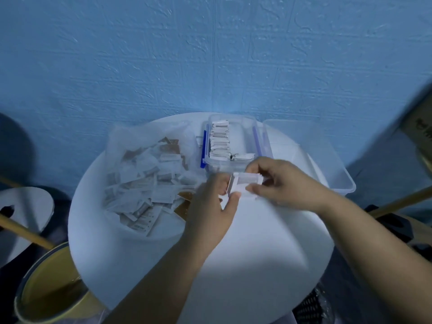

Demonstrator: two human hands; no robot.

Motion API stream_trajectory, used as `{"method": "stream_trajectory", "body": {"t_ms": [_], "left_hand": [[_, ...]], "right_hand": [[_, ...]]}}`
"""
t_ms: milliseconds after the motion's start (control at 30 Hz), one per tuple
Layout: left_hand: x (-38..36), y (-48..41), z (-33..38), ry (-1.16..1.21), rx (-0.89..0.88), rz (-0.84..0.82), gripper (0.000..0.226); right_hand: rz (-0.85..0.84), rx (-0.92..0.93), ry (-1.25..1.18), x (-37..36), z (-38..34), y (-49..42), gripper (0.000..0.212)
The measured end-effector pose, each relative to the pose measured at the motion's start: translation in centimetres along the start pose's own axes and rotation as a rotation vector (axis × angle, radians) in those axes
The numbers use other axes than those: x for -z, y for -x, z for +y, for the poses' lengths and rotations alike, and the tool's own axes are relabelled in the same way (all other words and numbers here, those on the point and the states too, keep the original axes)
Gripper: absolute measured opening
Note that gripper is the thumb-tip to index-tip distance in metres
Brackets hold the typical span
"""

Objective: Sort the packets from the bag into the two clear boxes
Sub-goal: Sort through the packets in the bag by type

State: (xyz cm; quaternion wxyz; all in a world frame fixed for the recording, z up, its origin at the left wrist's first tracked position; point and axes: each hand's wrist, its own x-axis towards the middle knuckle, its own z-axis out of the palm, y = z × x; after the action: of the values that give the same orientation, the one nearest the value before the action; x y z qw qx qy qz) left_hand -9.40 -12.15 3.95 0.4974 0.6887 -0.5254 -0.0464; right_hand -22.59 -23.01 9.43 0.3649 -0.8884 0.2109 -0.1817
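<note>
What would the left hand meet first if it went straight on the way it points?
Probably the near wall of the clear plastic box with blue clips, just beyond the small white packets the left hand holds; height is unclear.

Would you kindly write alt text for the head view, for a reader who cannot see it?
A left hand and right hand pinch a stack of white packets between them above a round white table. A clear bag of loose packets lies at left; behind the hands, a blue-clipped clear box holds a row of packets, beside a second clear box.
</note>
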Motion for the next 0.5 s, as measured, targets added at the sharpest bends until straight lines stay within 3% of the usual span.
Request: {"method": "stream_trajectory", "body": {"t_ms": [133,267,500], "left_hand": [[-0.6,-4.0,-1.1,-0.149,-0.053,0.122,0.033],[-2.5,-6.3,-4.1,-0.32,-0.063,0.048,0.055],[-4.1,-6.5,-6.0,-0.225,0.012,0.076,0.072]], "right_hand": [[0.071,-0.073,0.007,3.4,2.0,-4.5,0.023],[0.113,-0.169,0.24,5.1,5.0,-9.3,0.016],[-0.101,-0.13,0.561,4.3,7.2,-12.8,0.02]]}}
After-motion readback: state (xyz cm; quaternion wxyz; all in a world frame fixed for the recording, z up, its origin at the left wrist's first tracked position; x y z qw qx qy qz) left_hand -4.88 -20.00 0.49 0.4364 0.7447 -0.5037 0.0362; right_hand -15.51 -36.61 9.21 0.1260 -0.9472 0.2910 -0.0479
